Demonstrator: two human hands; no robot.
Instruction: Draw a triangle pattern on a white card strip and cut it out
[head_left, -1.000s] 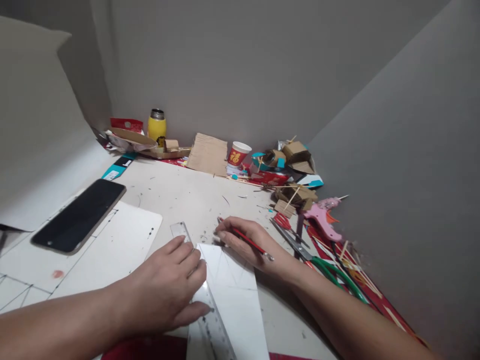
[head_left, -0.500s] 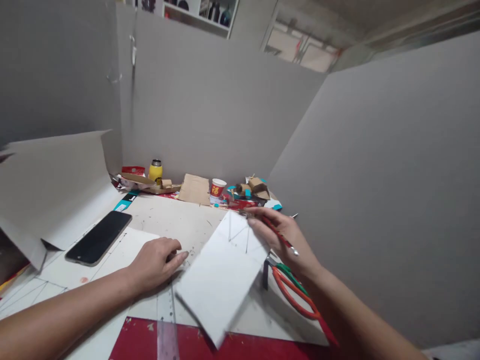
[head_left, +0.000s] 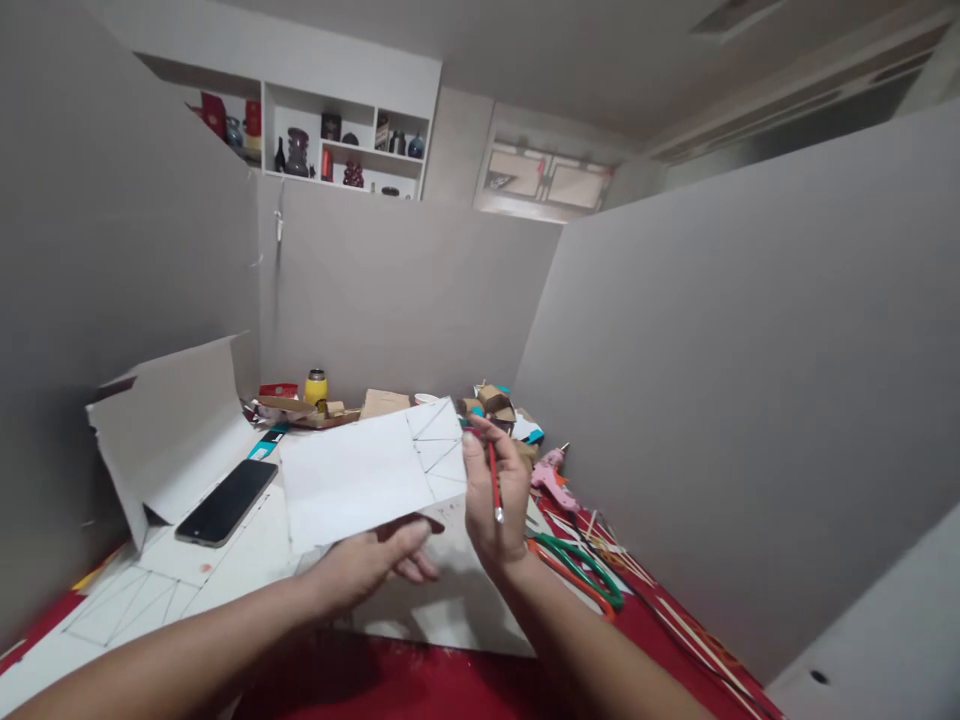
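My right hand (head_left: 499, 490) pinches the right end of a white card (head_left: 360, 470), lifted and tilted above the table. Pencil-like lines forming triangles mark that end of the card. A red pencil (head_left: 495, 480) also rests in my right hand, its metal-capped end toward me. Under the card's lower edge is my left hand (head_left: 379, 562), fingers apart; whether it touches the card I cannot tell. Beside my right wrist lie orange and green scissor handles (head_left: 581, 570), partly covered. A black phone (head_left: 229, 503) lies to the left on a white sheet (head_left: 135, 610) drawn with triangles.
Grey partitions (head_left: 405, 290) surround the table. Along the back stand a yellow bottle (head_left: 316, 388) and cardboard scraps (head_left: 495, 403). A pink glue gun (head_left: 553, 480) and thin wooden sticks (head_left: 682, 625) lie at the right. A folded white board (head_left: 180, 430) stands left.
The white card has been raised and turned more level, still in my right hand with the pencil. My left hand has moved right, off the table to beneath the card. The view has tilted up.
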